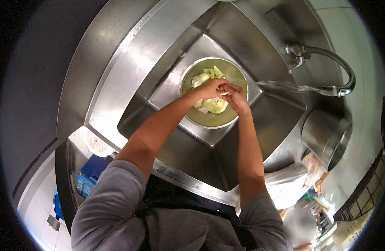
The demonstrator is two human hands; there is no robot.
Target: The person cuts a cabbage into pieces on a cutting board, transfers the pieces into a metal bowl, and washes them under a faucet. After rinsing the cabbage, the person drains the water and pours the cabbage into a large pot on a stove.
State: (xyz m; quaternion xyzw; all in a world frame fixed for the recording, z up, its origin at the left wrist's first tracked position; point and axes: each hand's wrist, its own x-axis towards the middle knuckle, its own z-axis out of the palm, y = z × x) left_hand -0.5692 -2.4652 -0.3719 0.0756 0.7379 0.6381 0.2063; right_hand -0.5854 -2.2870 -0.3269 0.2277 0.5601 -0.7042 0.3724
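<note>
A round metal bowl stands on the sink floor, holding a heap of pale green cut vegetable pieces that look like cabbage. Over the heap, my left hand and my right hand meet with bent fingers. Both are closed around a pale green vegetable piece, mostly hidden by the fingers. Water runs from the curved tap toward the bowl, reaching its rim near my right hand.
The deep steel sink surrounds the bowl. A large metal pot lies tilted on the right ledge, beside a white plastic bag. A blue container is below at left. Another person appears at lower right.
</note>
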